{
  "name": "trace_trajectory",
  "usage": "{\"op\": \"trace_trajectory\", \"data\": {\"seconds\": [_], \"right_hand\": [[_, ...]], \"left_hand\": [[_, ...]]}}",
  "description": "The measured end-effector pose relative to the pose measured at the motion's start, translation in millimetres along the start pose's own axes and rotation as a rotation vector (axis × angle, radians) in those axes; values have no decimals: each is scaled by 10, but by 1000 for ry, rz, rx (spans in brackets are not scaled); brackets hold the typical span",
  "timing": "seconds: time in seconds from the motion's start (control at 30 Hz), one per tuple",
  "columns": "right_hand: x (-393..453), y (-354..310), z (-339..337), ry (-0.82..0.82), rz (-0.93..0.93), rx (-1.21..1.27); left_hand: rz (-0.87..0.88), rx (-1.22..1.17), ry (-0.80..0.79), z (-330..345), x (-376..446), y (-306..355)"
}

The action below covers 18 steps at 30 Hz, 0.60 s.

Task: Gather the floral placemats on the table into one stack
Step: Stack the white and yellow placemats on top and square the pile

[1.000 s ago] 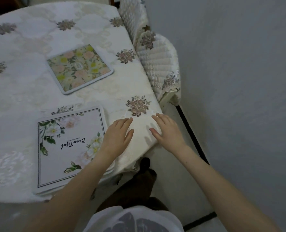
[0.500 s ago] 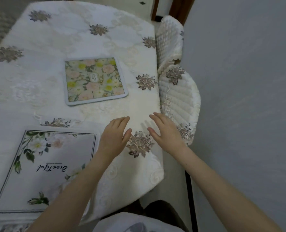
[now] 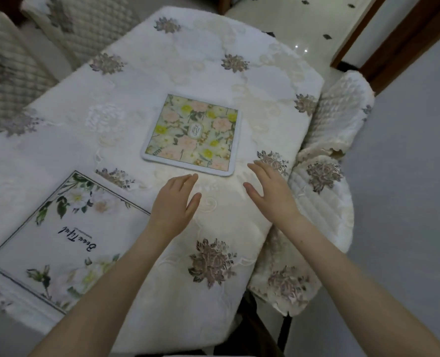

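Note:
A small square placemat (image 3: 193, 134) with pink and yellow flowers and a pale border lies flat near the middle of the table. A larger white placemat (image 3: 56, 240) with green leaves and dark script lies at the near left. My left hand (image 3: 173, 207) hovers just short of the small mat's near edge, fingers apart and empty. My right hand (image 3: 270, 191) is held beside the mat's near right corner, also spread and holding nothing. Neither hand touches a mat.
A cream embroidered cloth covers the table (image 3: 213, 47). Quilted chair covers stand at the right edge (image 3: 327, 181) and at the far left (image 3: 12, 63). A grey wall (image 3: 407, 202) runs close along the right, with a wooden door frame (image 3: 383, 34) behind.
Both hands have moved forward from the table's near right corner toward the small flowered mat. The view has swung up and over the table.

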State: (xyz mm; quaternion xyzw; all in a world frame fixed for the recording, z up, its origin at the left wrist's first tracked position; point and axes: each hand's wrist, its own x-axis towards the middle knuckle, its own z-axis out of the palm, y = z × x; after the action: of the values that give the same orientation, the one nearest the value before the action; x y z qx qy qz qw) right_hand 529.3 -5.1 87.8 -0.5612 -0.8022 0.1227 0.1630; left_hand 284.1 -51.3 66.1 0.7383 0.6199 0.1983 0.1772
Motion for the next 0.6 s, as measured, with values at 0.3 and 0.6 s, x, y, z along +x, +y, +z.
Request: {"op": "trace_trajectory", "data": {"seconds": [0.3, 0.6], "right_hand": [[682, 767, -19, -93, -291, 95], [1406, 1153, 183, -354, -541, 14]], "left_hand": [[-264, 79, 59, 427, 299, 487], [-370, 84, 27, 861, 1102, 765]]}}
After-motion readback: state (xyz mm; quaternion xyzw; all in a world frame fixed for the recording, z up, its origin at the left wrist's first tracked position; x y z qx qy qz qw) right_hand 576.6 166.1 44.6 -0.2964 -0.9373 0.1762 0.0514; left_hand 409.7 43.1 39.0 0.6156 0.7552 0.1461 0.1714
